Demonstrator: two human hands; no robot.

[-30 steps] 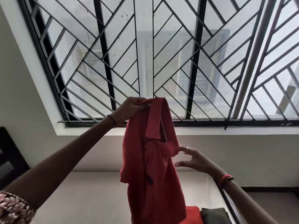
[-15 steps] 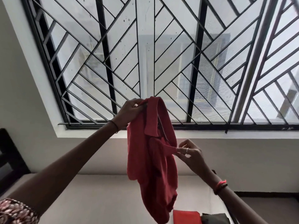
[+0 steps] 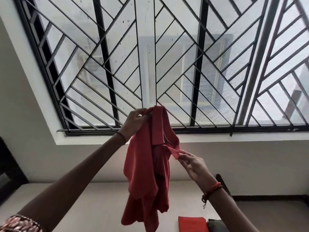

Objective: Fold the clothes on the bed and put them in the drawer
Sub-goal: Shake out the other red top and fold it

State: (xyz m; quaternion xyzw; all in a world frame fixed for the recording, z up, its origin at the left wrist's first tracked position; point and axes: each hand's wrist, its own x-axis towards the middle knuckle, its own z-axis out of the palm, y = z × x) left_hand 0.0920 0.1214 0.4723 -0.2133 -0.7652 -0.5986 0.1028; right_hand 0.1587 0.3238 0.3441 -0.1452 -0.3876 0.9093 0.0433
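We hold the red shirt (image 3: 147, 164) aloft above the bed (image 3: 93, 198): left hand (image 3: 135, 121) grips the collar, right hand (image 3: 192, 164) pinches a placket strip, apparently to straighten it for folding.

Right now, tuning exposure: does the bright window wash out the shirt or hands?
Head view: the window glares behind; the red shirt shows clear colour and folds; left hand and right hand are dim yet distinct; the wide lens splays the grille bars.

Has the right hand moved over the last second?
Yes. Against the dark window bar, the right hand has shifted slightly left toward the red shirt; it hovered open before and now pinches a flap of it.
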